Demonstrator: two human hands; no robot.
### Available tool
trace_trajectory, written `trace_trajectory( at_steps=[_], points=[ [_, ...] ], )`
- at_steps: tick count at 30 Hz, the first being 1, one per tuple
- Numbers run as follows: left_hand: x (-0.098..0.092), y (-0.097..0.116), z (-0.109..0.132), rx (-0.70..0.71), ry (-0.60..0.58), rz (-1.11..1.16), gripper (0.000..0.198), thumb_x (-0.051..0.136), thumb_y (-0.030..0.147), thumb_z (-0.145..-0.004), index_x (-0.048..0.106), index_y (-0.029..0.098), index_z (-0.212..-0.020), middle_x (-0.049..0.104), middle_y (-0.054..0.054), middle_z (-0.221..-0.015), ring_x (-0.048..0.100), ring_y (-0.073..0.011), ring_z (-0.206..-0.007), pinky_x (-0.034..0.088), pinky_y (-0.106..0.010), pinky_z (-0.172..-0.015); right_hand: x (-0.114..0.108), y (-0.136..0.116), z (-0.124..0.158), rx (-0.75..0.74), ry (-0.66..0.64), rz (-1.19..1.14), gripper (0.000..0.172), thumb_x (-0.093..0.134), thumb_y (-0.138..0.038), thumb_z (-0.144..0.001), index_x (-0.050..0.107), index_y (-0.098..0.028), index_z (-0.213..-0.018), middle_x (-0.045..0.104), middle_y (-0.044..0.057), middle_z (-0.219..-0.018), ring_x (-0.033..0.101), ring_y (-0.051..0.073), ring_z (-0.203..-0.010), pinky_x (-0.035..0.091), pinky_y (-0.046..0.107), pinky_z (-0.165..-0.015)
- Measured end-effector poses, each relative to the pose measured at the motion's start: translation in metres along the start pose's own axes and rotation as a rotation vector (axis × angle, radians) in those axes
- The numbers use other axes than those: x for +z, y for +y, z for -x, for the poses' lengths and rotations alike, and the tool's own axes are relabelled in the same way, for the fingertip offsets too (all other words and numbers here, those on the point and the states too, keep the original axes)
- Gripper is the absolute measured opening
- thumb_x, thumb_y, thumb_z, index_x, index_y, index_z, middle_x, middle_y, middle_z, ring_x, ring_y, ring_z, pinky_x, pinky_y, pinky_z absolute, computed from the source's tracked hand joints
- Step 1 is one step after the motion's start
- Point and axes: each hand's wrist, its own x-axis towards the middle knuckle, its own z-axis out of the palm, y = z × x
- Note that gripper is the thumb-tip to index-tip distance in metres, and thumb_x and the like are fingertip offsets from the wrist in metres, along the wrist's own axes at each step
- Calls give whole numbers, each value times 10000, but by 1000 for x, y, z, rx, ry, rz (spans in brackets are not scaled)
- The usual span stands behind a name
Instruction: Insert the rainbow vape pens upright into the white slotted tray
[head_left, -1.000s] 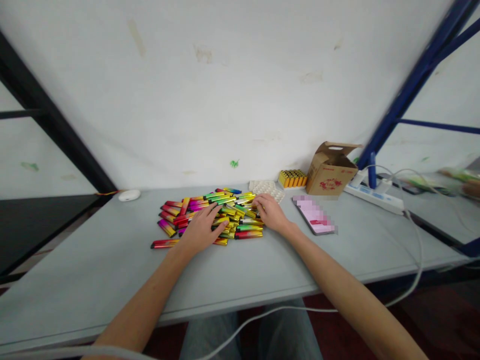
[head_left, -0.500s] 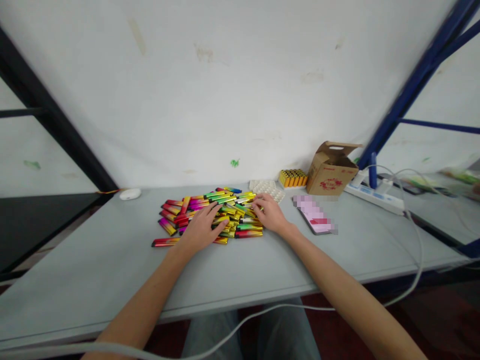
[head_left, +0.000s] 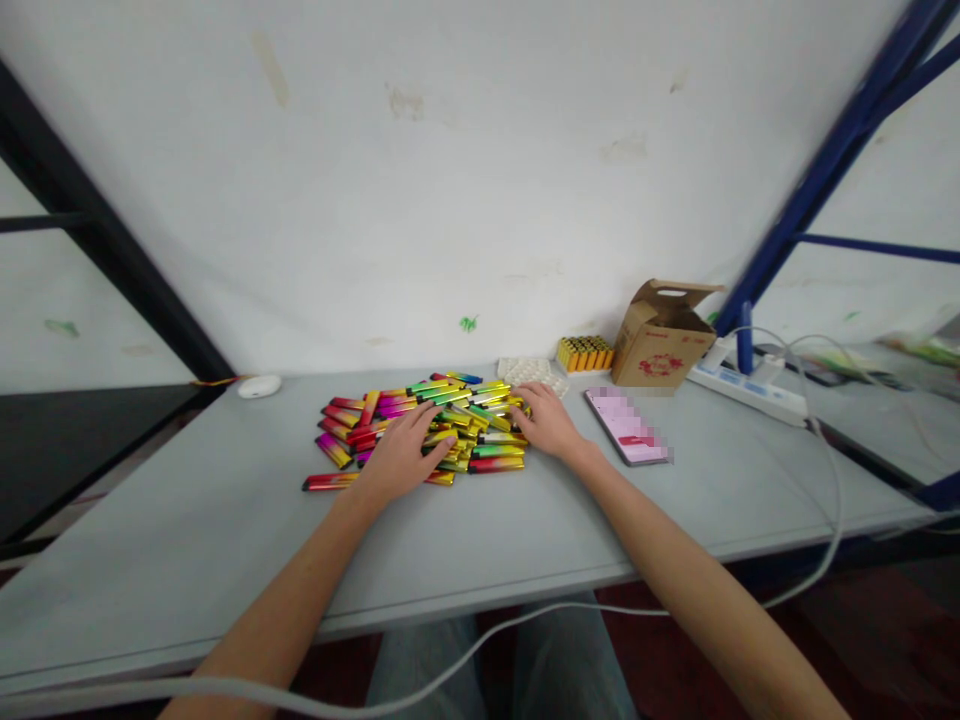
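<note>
A heap of shiny flat tubes [head_left: 495,465] lies on the grey table, coloured in red, gold, green and purple gradients, several with dark ends. My left hand [head_left: 405,455] rests on the left and middle of the heap, fingers stretched forward and thumb apart. At the heap's right edge is my right hand [head_left: 547,420], its fingers bent over the tube ends and the thumb apart from them. Both hands touch the heap, and neither visibly grips a tube. Some tubes are hidden under the hands.
Behind the heap lies a whitish dimpled tray [head_left: 534,372]. Right of it are a block of orange cells [head_left: 585,354], an open cardboard box [head_left: 654,350], a phone [head_left: 626,428] and a power strip [head_left: 750,392]. A white case [head_left: 259,387] sits left. A white cable [head_left: 517,630] crosses the front.
My right hand has shifted slightly to the right, its fingers drawing back a little from the tubes. My left hand stays nearly in place on the heap.
</note>
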Motion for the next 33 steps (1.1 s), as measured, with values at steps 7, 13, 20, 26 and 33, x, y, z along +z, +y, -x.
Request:
trace_trajectory(
  at_steps=[7,13,20,26,33],
  points=[
    [-2,1,0,6,-7,18,607,411,538,-914,489,109,-1337,481,-163,-1418,454,-295,-1306,348,-462,-1118,-2,5,-2,-63,-96,18,227,467,-206,-930,686,-163,-971,719,82,-1012,598,215,-1016,384,351,-989],
    [-3,2,0,-7,8,22,581,422,535,-908,502,144,-1330,498,-149,-1404,468,-291,-1296,360,-465,-1110,-8,1,-4,-45,-108,7,252,469,-197,-919,693,-164,-808,723,70,-864,631,195,-862,417,304,-866],
    [-1,0,1,3,25,29,584,434,539,-904,511,135,-1318,497,-166,-1398,465,-299,-1295,355,-489,-1110,-5,0,-3,23,-60,-31,218,492,-214,-906,700,-152,-930,714,99,-959,618,218,-951,422,333,-913],
    [1,-1,0,27,73,28,533,457,533,-900,551,168,-1278,522,-153,-1358,470,-299,-1283,366,-503,-1101,0,8,0,39,-18,22,249,508,-244,-902,717,-160,-1008,649,133,-1179,540,244,-1136,371,411,-1035],
    [-3,2,0,4,59,13,551,448,534,-903,569,136,-1264,474,-186,-1388,437,-322,-1307,359,-515,-1101,-1,13,-1,124,19,49,269,514,-277,-897,752,-161,-943,633,151,-1209,526,272,-1172,363,435,-1060]
  ],
)
